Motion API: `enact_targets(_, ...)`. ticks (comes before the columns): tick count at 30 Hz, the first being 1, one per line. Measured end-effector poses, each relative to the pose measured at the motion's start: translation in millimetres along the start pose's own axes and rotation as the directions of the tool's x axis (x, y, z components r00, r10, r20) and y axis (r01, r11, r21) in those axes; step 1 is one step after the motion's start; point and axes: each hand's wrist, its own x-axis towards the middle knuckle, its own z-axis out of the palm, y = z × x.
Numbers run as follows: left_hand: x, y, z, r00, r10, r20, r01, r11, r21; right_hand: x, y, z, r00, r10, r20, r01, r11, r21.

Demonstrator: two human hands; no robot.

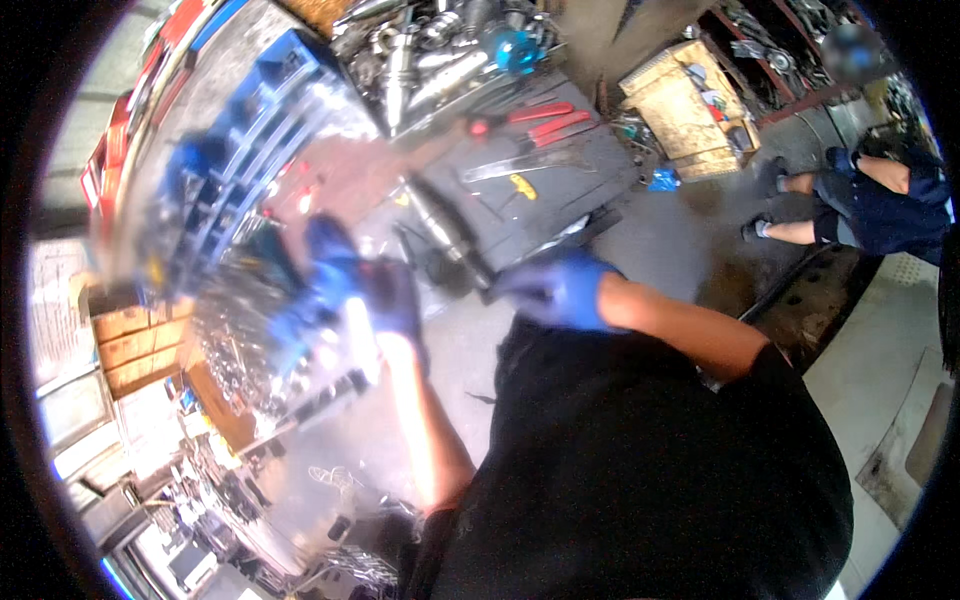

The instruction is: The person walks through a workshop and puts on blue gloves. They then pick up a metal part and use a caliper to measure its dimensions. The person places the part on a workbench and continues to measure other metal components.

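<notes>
My right hand [565, 290], in a blue glove, has its fingers closed at the near, dark end of a long stepped metal shaft [440, 220]. The shaft slants away to the left over the edge of a dark workbench [600, 185]. My left hand [390, 298], also blue-gloved, is smeared by motion left of the shaft, so its fingers cannot be made out. Beside it are blurred blue patches and a bright strip. Beyond the shaft lie a yellow-handled key [522, 186], a flat metal tool [530, 165] and red-handled tools [560, 127].
Blue bins [255, 125] stand at the left of the bench. Many metal tool holders [425, 70] lie at the back, with a turquoise round part [516, 51]. A wooden crate [685, 110] and a person [880, 200] are at the right.
</notes>
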Motion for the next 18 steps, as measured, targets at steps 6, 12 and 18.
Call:
enact_targets(6,-4.7,29.7,57.7,0.982,-0.127,0.137,0.065,0.92,0.386,-74.0,50.6,-28.8,0.808,0.447,-0.383,-0.414,0.894,0.17)
enact_targets(12,30.1,-51.9,129.2,0.943,0.288,0.17,-0.287,0.439,0.851,-105.2,35.7,-45.0,0.746,0.505,-0.433,-0.474,0.86,0.186)
enact_targets(18,52.3,-94.2,134.4,0.937,0.344,0.069,-0.211,0.398,0.893,-129.5,62.6,-84.2,0.716,0.549,-0.431,-0.519,0.832,0.198)
